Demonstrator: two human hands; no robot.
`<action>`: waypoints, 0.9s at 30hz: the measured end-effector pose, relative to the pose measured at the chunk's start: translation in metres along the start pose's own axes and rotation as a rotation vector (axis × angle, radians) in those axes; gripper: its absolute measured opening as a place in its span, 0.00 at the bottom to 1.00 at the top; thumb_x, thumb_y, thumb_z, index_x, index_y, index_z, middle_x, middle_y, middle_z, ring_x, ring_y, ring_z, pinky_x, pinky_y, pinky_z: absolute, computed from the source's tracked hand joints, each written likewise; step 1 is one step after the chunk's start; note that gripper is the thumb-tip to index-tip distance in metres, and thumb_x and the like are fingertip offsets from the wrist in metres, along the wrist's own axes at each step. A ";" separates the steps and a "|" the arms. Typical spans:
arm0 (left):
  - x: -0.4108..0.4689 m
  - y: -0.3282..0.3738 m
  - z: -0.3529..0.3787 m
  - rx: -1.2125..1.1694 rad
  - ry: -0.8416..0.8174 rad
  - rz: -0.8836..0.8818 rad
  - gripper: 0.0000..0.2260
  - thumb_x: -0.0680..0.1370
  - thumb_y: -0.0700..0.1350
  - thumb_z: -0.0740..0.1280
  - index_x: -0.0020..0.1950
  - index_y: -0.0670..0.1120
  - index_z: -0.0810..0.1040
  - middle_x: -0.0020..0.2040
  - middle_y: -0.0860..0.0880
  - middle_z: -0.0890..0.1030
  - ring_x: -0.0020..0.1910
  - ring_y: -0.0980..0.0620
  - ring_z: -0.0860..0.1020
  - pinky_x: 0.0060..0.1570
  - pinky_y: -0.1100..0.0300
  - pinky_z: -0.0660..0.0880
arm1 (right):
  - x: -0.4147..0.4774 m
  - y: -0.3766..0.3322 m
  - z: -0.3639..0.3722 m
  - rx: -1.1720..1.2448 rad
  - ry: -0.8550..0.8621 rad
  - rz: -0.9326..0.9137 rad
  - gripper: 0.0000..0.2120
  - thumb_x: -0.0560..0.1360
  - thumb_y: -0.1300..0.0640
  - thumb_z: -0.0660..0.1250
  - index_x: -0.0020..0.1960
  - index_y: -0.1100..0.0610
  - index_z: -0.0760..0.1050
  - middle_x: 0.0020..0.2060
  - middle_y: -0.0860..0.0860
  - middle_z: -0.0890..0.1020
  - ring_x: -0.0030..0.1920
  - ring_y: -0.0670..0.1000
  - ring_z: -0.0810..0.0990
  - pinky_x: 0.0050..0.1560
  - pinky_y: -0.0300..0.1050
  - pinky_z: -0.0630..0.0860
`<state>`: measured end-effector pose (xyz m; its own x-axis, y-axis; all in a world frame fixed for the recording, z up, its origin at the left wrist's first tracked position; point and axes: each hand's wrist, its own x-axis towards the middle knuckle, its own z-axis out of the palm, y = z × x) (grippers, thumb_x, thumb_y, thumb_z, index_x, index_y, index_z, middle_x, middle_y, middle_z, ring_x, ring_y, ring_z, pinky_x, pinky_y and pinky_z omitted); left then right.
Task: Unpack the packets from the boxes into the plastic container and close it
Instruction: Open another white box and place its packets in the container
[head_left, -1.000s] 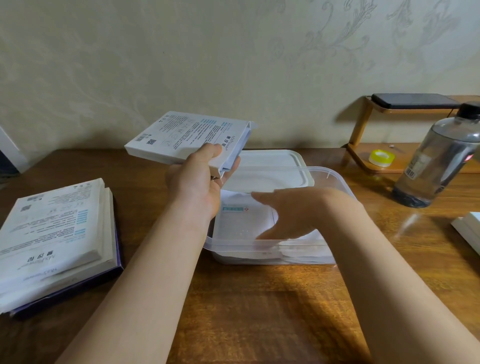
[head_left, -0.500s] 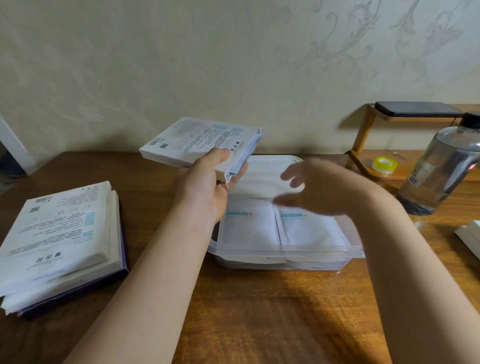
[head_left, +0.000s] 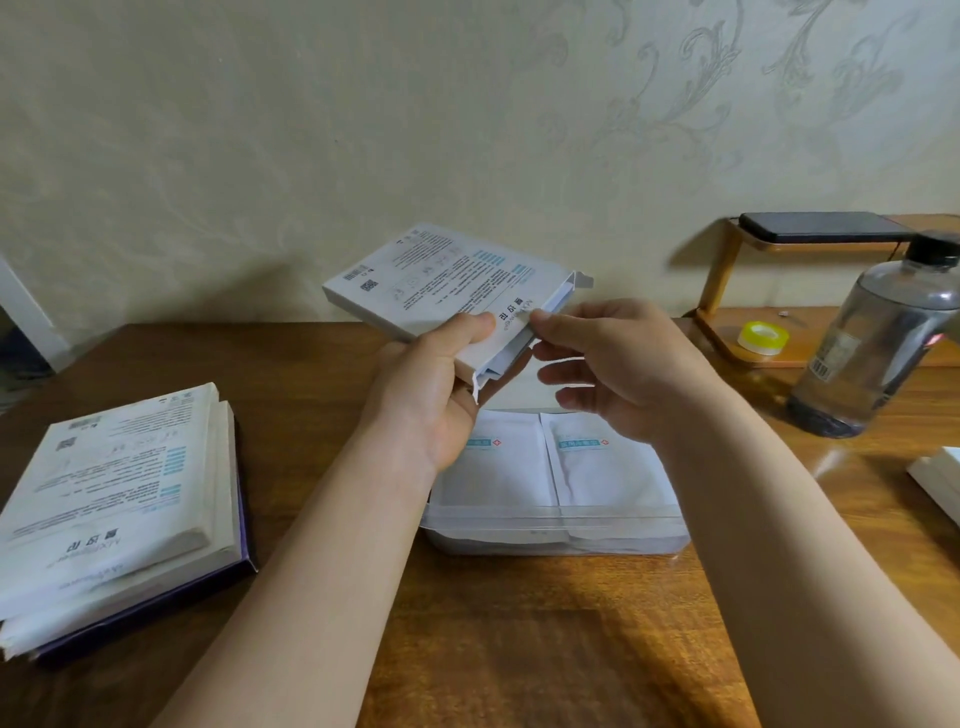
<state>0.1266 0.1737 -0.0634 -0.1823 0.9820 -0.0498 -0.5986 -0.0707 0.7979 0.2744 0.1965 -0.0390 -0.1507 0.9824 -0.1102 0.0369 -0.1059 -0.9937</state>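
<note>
Above the plastic container (head_left: 550, 535), the left grip (head_left: 431, 395) holds a white printed box (head_left: 441, 280) tilted, its open flap end turned right. The right grip (head_left: 613, 364) meets that end, thumb on the edge where packet edges (head_left: 511, 353) show; whether it pinches one is unclear. Inside the container two white packets (head_left: 498, 467) lie flat side by side. Left of the container a stack of boxes (head_left: 114, 499) rests on the tabletop (head_left: 519, 649). Right of and behind the container stands a clear bottle (head_left: 878, 343).

White box (head_left: 441, 283); clear container (head_left: 556, 530); yellow tape (head_left: 762, 338); brown table (head_left: 545, 649)
</note>
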 end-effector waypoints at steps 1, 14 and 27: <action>0.000 0.000 0.000 0.001 0.005 0.001 0.13 0.78 0.31 0.69 0.53 0.50 0.81 0.52 0.45 0.88 0.51 0.46 0.87 0.50 0.50 0.85 | 0.000 0.000 0.000 0.014 0.003 0.020 0.07 0.76 0.56 0.73 0.48 0.61 0.82 0.38 0.53 0.83 0.34 0.51 0.80 0.29 0.42 0.74; -0.005 0.000 0.005 0.017 -0.003 -0.003 0.13 0.78 0.31 0.69 0.51 0.50 0.81 0.46 0.46 0.88 0.42 0.47 0.87 0.36 0.54 0.84 | 0.001 0.002 0.013 0.051 0.195 0.041 0.04 0.73 0.60 0.69 0.41 0.60 0.81 0.28 0.50 0.77 0.25 0.48 0.79 0.28 0.40 0.70; -0.005 0.009 0.007 -0.134 0.077 -0.074 0.13 0.78 0.33 0.70 0.55 0.50 0.77 0.43 0.46 0.87 0.52 0.46 0.84 0.35 0.58 0.83 | -0.003 -0.003 0.019 0.281 0.143 -0.043 0.07 0.79 0.63 0.66 0.42 0.60 0.76 0.32 0.53 0.77 0.30 0.52 0.82 0.26 0.41 0.71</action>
<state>0.1276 0.1693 -0.0524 -0.1900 0.9694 -0.1552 -0.7103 -0.0266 0.7034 0.2562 0.1910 -0.0360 -0.0054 0.9965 -0.0835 -0.2441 -0.0823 -0.9663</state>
